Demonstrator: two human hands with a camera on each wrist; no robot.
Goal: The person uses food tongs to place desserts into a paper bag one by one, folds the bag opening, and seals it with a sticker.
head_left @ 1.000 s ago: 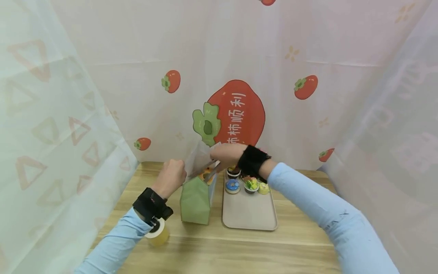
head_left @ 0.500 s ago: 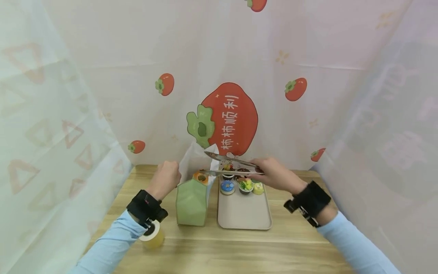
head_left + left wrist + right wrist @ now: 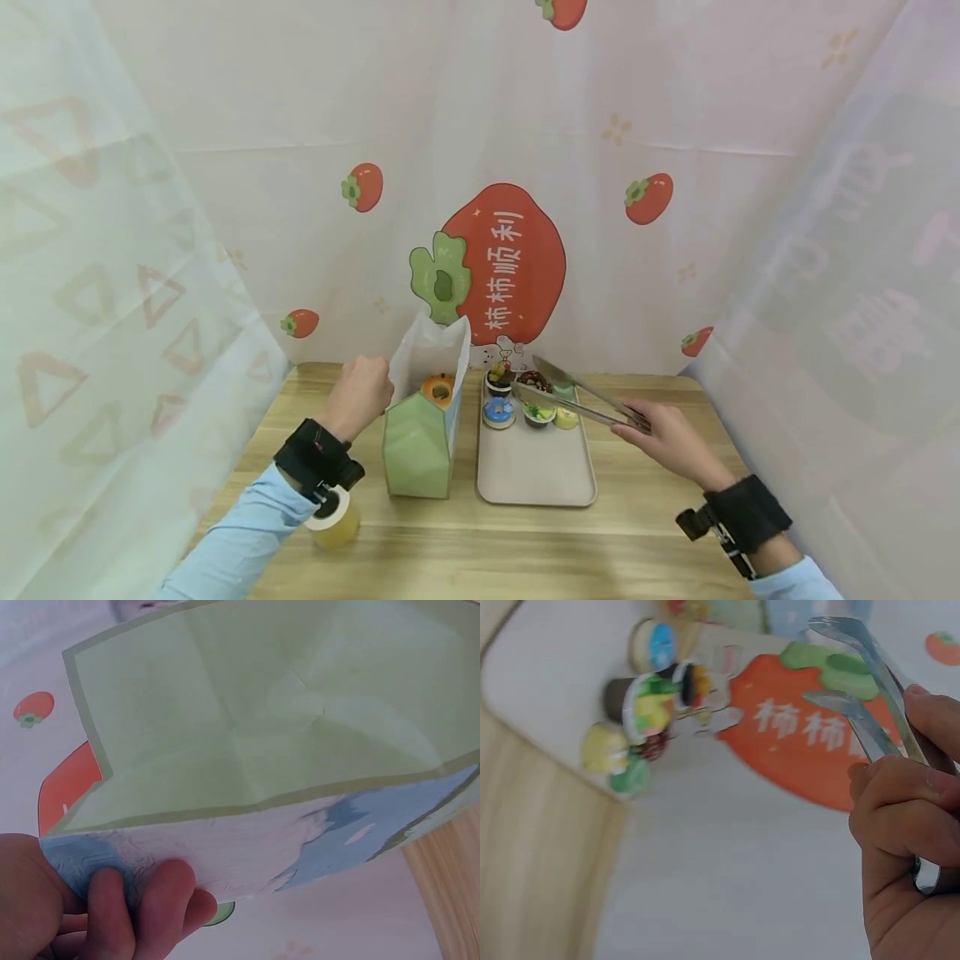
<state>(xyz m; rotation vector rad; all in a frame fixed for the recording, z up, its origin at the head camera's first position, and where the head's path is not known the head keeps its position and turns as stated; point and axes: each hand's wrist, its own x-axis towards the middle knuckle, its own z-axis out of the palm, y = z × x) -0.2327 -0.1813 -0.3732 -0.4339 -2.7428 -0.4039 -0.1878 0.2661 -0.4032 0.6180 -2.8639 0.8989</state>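
My left hand (image 3: 358, 396) pinches the upper edge of a green paper bag (image 3: 418, 450), which stands upright with its white inner back wall raised; the left wrist view shows the fingers (image 3: 169, 896) curled round the bag's side. An orange ring-shaped toy doughnut (image 3: 438, 388) shows at the bag's mouth. My right hand (image 3: 671, 437) grips metal tongs (image 3: 596, 404), their arms spread apart with nothing between the tips. The tongs hang over a beige tray (image 3: 536, 475) of toy sweets, among them a blue doughnut (image 3: 498, 411) and a yellow-green topped cupcake (image 3: 538, 413).
A roll of yellow tape (image 3: 333, 521) stands on the wooden table (image 3: 480, 550) below my left wrist. Printed curtains (image 3: 300, 233) close off the back and both sides.
My right hand has drawn the tongs out from the bag's mouth and moved right, over the tray and toward me. The left hand keeps hold of the bag.
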